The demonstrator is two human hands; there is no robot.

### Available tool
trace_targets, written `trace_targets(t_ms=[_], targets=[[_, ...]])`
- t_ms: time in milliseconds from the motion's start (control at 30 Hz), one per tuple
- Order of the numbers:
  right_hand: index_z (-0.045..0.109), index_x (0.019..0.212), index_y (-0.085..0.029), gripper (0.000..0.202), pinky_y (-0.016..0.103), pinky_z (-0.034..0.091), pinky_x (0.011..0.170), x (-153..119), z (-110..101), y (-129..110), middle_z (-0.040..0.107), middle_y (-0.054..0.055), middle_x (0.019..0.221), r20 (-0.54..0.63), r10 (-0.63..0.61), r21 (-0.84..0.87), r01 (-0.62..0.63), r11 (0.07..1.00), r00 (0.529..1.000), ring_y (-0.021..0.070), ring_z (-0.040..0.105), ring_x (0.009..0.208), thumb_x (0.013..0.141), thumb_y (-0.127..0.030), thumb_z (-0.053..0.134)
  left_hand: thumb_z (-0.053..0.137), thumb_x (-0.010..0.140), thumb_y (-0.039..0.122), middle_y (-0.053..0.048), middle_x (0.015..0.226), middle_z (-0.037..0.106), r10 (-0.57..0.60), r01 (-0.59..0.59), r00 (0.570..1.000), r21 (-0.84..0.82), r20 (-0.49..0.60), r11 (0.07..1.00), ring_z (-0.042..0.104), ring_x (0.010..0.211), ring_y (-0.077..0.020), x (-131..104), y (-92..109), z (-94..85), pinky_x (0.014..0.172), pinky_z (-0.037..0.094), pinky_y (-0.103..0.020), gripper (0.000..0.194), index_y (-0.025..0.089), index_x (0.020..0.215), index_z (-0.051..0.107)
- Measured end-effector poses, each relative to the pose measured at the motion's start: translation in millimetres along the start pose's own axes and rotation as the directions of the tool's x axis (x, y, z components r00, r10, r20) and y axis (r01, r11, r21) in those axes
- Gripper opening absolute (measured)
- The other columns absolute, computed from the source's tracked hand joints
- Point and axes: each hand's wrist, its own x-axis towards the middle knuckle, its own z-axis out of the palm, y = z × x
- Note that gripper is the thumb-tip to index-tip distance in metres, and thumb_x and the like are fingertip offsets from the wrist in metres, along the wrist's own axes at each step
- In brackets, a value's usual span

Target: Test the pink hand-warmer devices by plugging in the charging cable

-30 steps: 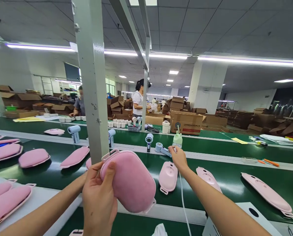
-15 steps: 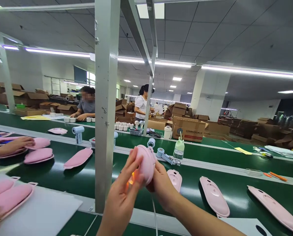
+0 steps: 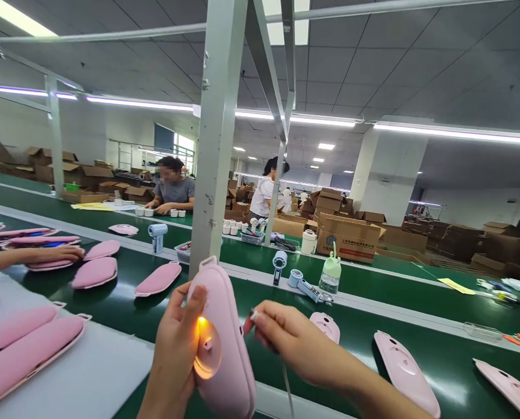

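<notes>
2 hands met at the pink warmer (image 3: 225,349), held upright in front of the grey post (image 3: 216,145) and above the near edge of the green counter (image 3: 373,326). An orange light (image 3: 202,326) glowed on its round control panel. The left hand (image 3: 173,355) gripped the warmer from the side, its fingers wrapped behind the shell and its thumb (image 3: 194,299) pressed on the smooth face just above the light. The right hand (image 3: 295,343) sat just right of the warmer, its fingers pinched shut on a small plug (image 3: 252,317) at the warmer's edge, with a thin white cable (image 3: 286,387) hanging below it. Whether the plug was seated in the warmer could not be told.

Right of the post, 3 more pink shells (image 3: 402,369) lay face up on the counter, and beyond them stood a green bottle (image 3: 331,273) and small blue hand fans (image 3: 280,262). Left of the post lay padded pink warmers (image 3: 157,279), with another person's hand (image 3: 63,254) resting on 1 of them; 2 co-workers were busy further back among cardboard boxes (image 3: 349,233).

As a judgement, the grip looked 1-sided: a pull on the plug at an angle could twist the warmer out of the left hand, or strain the port. The slack cable could also snag on the counter edge.
</notes>
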Motion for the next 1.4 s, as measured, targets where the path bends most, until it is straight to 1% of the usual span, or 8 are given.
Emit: trace_targets(t_ms=[233, 400, 633, 833, 933, 1067, 1233, 1400], targets=[[0.049, 0.063, -0.019, 0.033, 0.022, 0.030, 0.054, -10.9, -11.0, -26.4, 0.048, -0.004, 0.058, 0.158, -0.057, -0.270, 0.099, 0.958, 0.986, 0.0101, 0.040, 0.055, 0.094, -0.031, 0.043, 0.075, 0.032, 0.077, 0.006, 0.060, 0.052, 0.036, -0.032, 0.996, 0.045, -0.087, 0.998, 0.048, 0.040, -0.0127, -0.8, 13.2, -3.2, 0.033, 0.042, -0.022, 0.087, 0.027, 0.100, 0.053], [0.063, 0.080, -0.018, 0.025, 0.020, 0.032, 0.057, -13.0, -16.6, -30.3, 0.049, -0.004, 0.063, 0.210, -0.079, -0.386, 0.156, 0.909, 0.975, 0.0087, 0.040, 0.057, 0.094, -0.024, 0.043, 0.075, 0.041, 0.073, -0.001, 0.078, 0.062, 0.120, -0.109, 0.991, 0.151, -0.066, 0.983, 0.061, 0.066, -0.0235, -4.8, 15.0, -4.1, 0.047, 0.052, -0.030, 0.083, 0.027, 0.106, 0.052], [0.065, 0.081, -0.019, 0.019, 0.021, 0.027, 0.052, -18.2, -27.8, -38.7, 0.045, -0.005, 0.057, 0.250, 0.021, -0.622, 0.144, 0.770, 0.968, 0.0082, 0.034, 0.052, 0.091, -0.021, 0.049, 0.067, 0.059, 0.068, 0.001, 0.083, 0.059, 0.243, -0.229, 0.970, 0.303, -0.008, 0.925, 0.057, 0.070, -0.0197, -23.2, 11.5, 9.7, 0.054, 0.044, -0.025, 0.060, 0.026, 0.099, 0.052], [0.051, 0.121, -0.020, 0.032, 0.022, 0.035, 0.052, -18.6, -30.0, -32.5, 0.070, 0.000, 0.071, 0.232, 0.072, -0.571, 0.075, 0.818, 0.970, 0.0140, 0.055, 0.058, 0.089, -0.024, 0.052, 0.063, 0.065, 0.063, 0.001, 0.093, 0.055, 0.272, -0.279, 0.959, 0.392, 0.073, 0.877, 0.053, 0.080, -0.0201, -24.7, 5.5, 14.1, 0.066, 0.043, -0.027, 0.054, 0.025, 0.101, 0.048], [0.047, 0.130, -0.022, 0.039, 0.023, 0.041, 0.059, -17.0, -31.8, -28.2, 0.075, 0.001, 0.079, 0.228, 0.054, -0.519, 0.074, 0.852, 0.972, 0.0159, 0.062, 0.066, 0.091, -0.023, 0.049, 0.058, 0.070, 0.066, -0.001, 0.102, 0.052, 0.254, -0.278, 0.961, 0.427, 0.114, 0.861, 0.052, 0.086, -0.0222, -19.4, 4.2, 11.5, 0.072, 0.044, -0.030, 0.055, 0.026, 0.106, 0.043], [0.063, 0.111, -0.019, 0.024, 0.026, 0.045, 0.068, -14.2, -41.4, -23.3, 0.076, 0.003, 0.084, 0.215, 0.061, -0.550, 0.069, 0.832, 0.975, 0.0178, 0.066, 0.076, 0.090, -0.022, 0.051, 0.070, 0.061, 0.050, -0.004, 0.113, 0.047, 0.160, -0.278, 0.949, 0.487, 0.270, 0.828, 0.053, 0.098, -0.0282, -13.0, 2.5, 4.1, 0.085, 0.044, -0.040, 0.072, 0.028, 0.119, 0.034], [0.066, 0.111, -0.019, 0.025, 0.029, 0.047, 0.074, -10.6, -48.3, -18.0, 0.076, 0.004, 0.090, 0.206, 0.066, -0.548, 0.060, 0.834, 0.976, 0.0190, 0.067, 0.083, 0.092, -0.026, 0.051, 0.073, 0.063, 0.036, -0.005, 0.128, 0.042, -0.085, -0.246, 0.849, 0.533, 0.522, 0.810, 0.053, 0.112, -0.0258, -5.1, 9.1, -11.7, 0.089, 0.049, -0.035, 0.090, 0.036, 0.132, 0.015], [0.070, 0.094, -0.017, 0.022, 0.026, 0.048, 0.078, -11.1, -47.5, -22.9, 0.076, 0.004, 0.091, 0.202, 0.035, -0.411, 0.052, 0.910, 0.979, 0.0171, 0.068, 0.084, 0.093, -0.028, 0.051, 0.079, 0.054, 0.037, -0.005, 0.106, 0.064, -0.057, -0.089, 0.925, 0.361, 0.375, 0.928, 0.062, 0.094, -0.0275, -6.5, 17.6, -9.2, 0.074, 0.052, -0.031, 0.077, 0.026, 0.122, 0.046]])
